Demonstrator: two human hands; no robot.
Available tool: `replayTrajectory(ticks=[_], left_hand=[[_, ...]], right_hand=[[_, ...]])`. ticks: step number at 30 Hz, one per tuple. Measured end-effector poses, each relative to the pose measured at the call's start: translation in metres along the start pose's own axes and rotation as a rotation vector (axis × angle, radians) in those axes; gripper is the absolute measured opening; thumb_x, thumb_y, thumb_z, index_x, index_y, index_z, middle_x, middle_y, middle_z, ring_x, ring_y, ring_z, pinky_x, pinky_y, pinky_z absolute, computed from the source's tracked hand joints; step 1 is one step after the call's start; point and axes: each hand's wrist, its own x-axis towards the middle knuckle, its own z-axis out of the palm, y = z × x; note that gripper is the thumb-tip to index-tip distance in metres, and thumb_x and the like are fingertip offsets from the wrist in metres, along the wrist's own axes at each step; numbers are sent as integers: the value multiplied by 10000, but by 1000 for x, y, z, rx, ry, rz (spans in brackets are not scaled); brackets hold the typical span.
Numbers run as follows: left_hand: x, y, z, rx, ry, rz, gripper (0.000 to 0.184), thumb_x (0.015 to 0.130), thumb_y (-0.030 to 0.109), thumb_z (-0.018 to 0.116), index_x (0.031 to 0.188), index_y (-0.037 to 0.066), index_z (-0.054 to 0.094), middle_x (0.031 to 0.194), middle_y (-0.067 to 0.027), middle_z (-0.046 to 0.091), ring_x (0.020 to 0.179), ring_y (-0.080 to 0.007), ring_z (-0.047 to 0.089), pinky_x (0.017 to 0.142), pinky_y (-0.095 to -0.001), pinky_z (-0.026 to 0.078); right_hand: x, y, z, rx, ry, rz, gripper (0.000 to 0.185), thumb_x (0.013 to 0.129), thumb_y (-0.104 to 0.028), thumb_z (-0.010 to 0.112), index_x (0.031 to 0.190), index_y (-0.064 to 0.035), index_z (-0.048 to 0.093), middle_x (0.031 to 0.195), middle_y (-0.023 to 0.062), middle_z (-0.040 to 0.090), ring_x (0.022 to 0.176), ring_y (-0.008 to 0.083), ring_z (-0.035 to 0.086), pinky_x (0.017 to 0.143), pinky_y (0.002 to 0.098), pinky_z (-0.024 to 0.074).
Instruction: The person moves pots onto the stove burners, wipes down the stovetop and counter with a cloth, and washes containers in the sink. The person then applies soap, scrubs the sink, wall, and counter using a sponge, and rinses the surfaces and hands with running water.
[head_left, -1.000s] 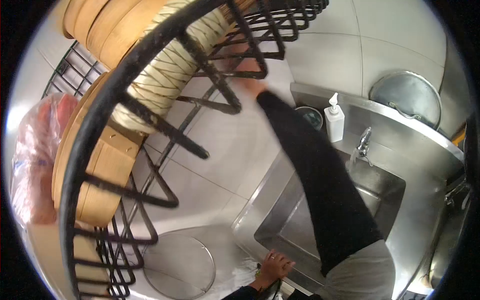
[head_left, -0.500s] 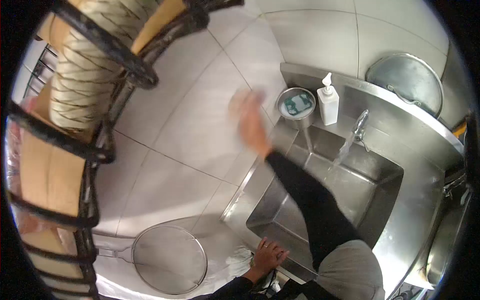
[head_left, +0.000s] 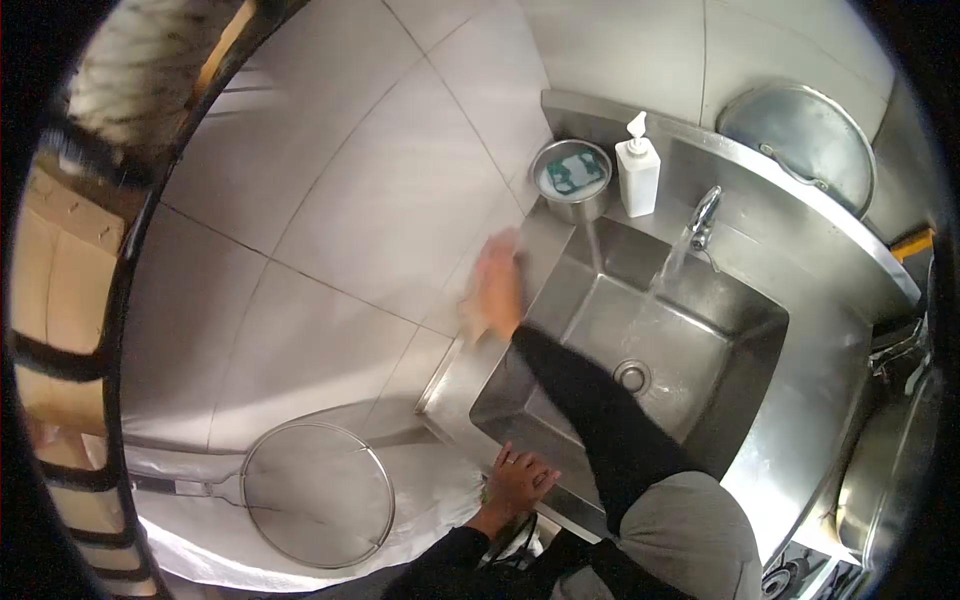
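My right hand (head_left: 496, 288), smeared by motion, is over the left rim of the steel sink (head_left: 800, 400), in front of the tiled wall (head_left: 360, 220). Whether it holds anything cannot be made out. My left hand (head_left: 522, 480) lies on the sink's near edge with its fingers laid out and holds nothing. Water runs from the faucet (head_left: 706, 212) into the basin, where the drain (head_left: 632, 377) shows. At the sink's far left corner stands a metal container (head_left: 578, 212) with a green and white sponge (head_left: 575, 173) in it, beside a white pump bottle (head_left: 638, 178).
A round mesh strainer (head_left: 318, 495) is at the lower left, by white plastic sheeting (head_left: 435, 490). A round metal lid (head_left: 800, 140) leans against the back wall. A dark wire rack (head_left: 120, 260) with cardboard fills the left edge. A large metal pot (head_left: 880, 480) stands at right.
My right hand has come down along the wall toward the sink's left rim. The camera view has shifted slightly, and the drain now shows. My left hand stays on the edge.
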Motion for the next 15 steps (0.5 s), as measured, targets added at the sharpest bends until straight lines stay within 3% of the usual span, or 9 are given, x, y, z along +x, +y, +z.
replayTrajectory(ticks=[1, 3, 4, 6, 8, 9, 12, 14, 15], left_hand=[[2, -1, -2, 17, -29, -14, 335, 933, 434, 605, 844, 128, 709, 916, -72, 646, 964, -266, 618, 1110, -530, 321], [-5, 5, -1, 8, -18, -34, 347, 934, 430, 604, 817, 120, 707, 889, -81, 646, 939, -274, 622, 1111, -520, 329], [-2, 1, -1, -5, 29, -35, 354, 934, 428, 603, 805, 115, 706, 881, -87, 647, 930, -280, 624, 1109, -509, 337], [-3, -5, 3, 113, 106, 133, 348, 915, 419, 620, 785, 107, 705, 891, -91, 651, 941, -282, 623, 1115, -479, 347], [-2, 1, -6, 46, 164, 53, 268, 906, 339, 622, 824, 96, 698, 879, -94, 649, 962, -291, 616, 1055, -476, 390], [-4, 3, -13, 60, 171, 8, 268, 906, 339, 622, 824, 96, 698, 879, -94, 649, 962, -291, 616, 1055, -476, 390], [-31, 16, -7, 145, -346, -210, 156, 885, 219, 612, 892, 78, 680, 908, -122, 640, 950, -317, 598, 958, -484, 419], [-106, 10, 45, 36, 308, -113, 116, 861, 115, 589, 932, 40, 644, 944, -170, 621, 912, -364, 579, 873, -500, 421], [-136, 4, 45, -35, 369, -26, 91, 857, 76, 584, 916, 19, 623, 927, -185, 599, 928, -378, 559, 863, -516, 422]], right_hand=[[37, 5, -19, -104, 41, -79, 366, 952, -136, 511, 1289, 5, 530, 1222, 195, 592, 1125, 341, 557, 996, 488, 422], [65, 54, -54, -856, -147, -275, 401, 911, -195, 553, 1259, 5, 548, 1265, 206, 565, 1197, 407, 490, 1041, 526, 357], [49, 21, -61, -994, -272, -239, 403, 901, -206, 561, 1240, 11, 561, 1282, 204, 556, 1222, 423, 469, 1047, 530, 345], [-25, 6, -25, -971, -376, -179, 376, 898, -225, 574, 1194, 7, 588, 1299, 197, 551, 1228, 410, 472, 1048, 523, 353], [-107, -3, 5, -936, -483, -147, 354, 896, -244, 588, 1147, 3, 615, 1315, 190, 545, 1233, 397, 476, 1048, 516, 361], [-151, -5, 12, -871, -596, -329, 317, 884, -247, 597, 1109, -27, 639, 1326, 180, 543, 1235, 383, 479, 1059, 509, 360], [-211, -33, -13, -634, -851, -576, 253, 873, -240, 605, 1062, -86, 670, 1344, 156, 542, 1234, 359, 485, 1069, 502, 367], [-230, -54, -58, -511, -994, -621, 228, 873, -230, 602, 1054, -114, 678, 1352, 141, 542, 1231, 349, 488, 1069, 502, 376], [-239, -70, -89, -532, -1025, -587, 213, 881, -224, 599, 1054, -127, 677, 1346, 118, 552, 1224, 332, 497, 1042, 489, 404]])
